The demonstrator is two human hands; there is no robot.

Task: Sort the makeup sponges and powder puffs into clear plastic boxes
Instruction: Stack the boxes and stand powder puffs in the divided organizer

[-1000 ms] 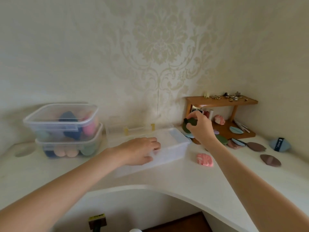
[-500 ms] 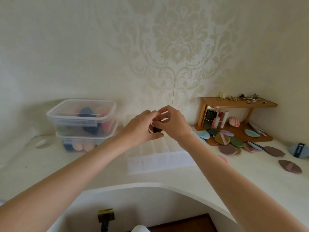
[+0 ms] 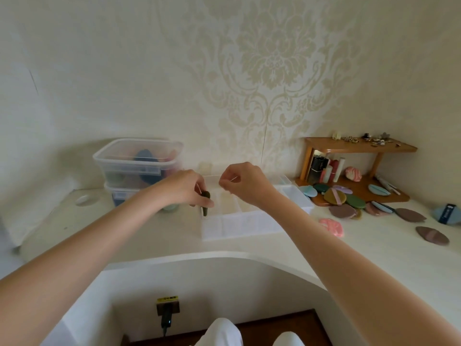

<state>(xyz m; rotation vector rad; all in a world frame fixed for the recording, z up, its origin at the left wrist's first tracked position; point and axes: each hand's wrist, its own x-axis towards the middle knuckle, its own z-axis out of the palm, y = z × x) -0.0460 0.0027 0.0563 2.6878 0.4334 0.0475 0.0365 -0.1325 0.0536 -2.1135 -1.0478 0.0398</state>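
Change noted: half a second back both hands met over the open box with the dark green puff pinched between them. Now they have parted. The left hand [image 3: 185, 187] alone grips the green puff [image 3: 206, 203]; the right hand [image 3: 245, 182] has drawn off a little to the right and hovers over the box, fingers curled in, thumb and forefinger tips together. It may be pinching something thin, perhaps a strap or a thread, but I cannot tell; otherwise nothing is visible in it.

Judgement: the puff has been handed across, left hand to do the placing. This one is on its way in and not yet let go.

Location: the puff hangs at the left end of the clear divided box [image 3: 239, 226], which sits on the white counter [image 3: 154, 236] near its curved front edge. Its lower tip is at or just inside the left-hand compartment; contact with the floor of the box cannot be made out.

Orientation: held edge-on, thin profile toward me. Long axis near upright, leaning slightly, narrow end down into the box, top end under the finger and thumb.

Remaining: loose puffs [image 3: 341, 199] heaped at the foot of the wooden shelf [image 3: 359, 146] toward the counter's right corner. Two lidded tubs [image 3: 138, 166] stacked at the back left, sponges inside.
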